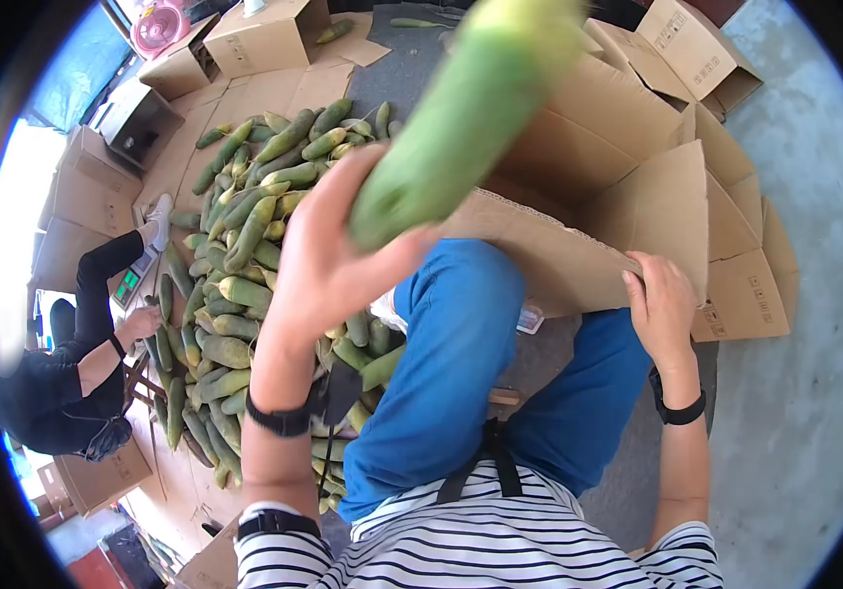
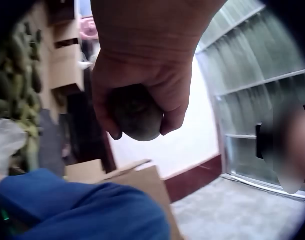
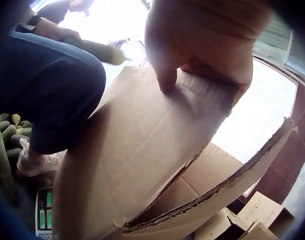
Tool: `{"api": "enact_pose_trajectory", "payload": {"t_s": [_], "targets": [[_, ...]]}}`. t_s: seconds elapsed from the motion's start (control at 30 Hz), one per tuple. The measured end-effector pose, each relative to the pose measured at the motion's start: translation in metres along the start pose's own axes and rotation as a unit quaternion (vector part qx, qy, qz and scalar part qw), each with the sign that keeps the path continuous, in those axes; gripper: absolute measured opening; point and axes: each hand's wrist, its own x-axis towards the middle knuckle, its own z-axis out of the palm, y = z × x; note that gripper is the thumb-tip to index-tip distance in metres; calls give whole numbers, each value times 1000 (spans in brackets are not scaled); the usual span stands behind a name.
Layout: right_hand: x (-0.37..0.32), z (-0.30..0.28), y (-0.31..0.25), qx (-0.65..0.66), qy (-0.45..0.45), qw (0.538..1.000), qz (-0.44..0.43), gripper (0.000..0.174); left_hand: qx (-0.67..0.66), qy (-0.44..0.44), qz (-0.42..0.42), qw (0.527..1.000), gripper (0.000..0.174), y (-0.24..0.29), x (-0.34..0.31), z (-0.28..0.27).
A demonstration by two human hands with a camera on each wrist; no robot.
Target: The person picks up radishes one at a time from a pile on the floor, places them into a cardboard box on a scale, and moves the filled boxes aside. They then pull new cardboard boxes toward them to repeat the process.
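My left hand (image 1: 318, 260) grips a long green radish (image 1: 456, 133) by its lower end, with the paler yellowish end pointing up and away; it is blurred in the head view. From behind, the left wrist view shows thumb and fingers round the radish's dark rounded end (image 2: 140, 119). To the right, my right hand (image 1: 665, 304) holds the top edge of an open cardboard box (image 1: 549, 245) that stands against my knees. The right wrist view has the thumb on the box's outer face (image 3: 137, 135) and the fingers over the edge, partly hidden.
A big pile of green radishes (image 1: 230, 324) lies on the floor to my left. Beyond it another person (image 1: 58, 393) sits by a scale with a green display (image 1: 127, 285). More cardboard boxes (image 1: 264, 39) stand at the back and right. A pink fan (image 1: 158, 27) is far left.
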Motion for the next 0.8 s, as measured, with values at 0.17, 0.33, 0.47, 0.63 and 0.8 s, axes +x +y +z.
{"api": "enact_pose_trajectory", "payload": {"t_s": [0.17, 0.33, 0.47, 0.63, 0.8], "targets": [[-3, 0, 1, -1, 8, 1000, -3, 17, 87, -104, 75, 988, 48, 22, 73, 53], [-2, 1, 2, 4, 9, 1000, -5, 17, 186, -159, 157, 957, 44, -21, 84, 85], [-8, 4, 4, 10, 1, 1000, 13, 15, 37, -26, -8, 999, 39, -38, 58, 19], [-11, 3, 9, 18, 10, 999, 24, 14, 196, 37, -208, 957, 28, -145, -61, -46], [2, 5, 1, 17, -8, 1000, 16, 16, 313, -146, -321, 882, 33, -254, -240, -22]]}}
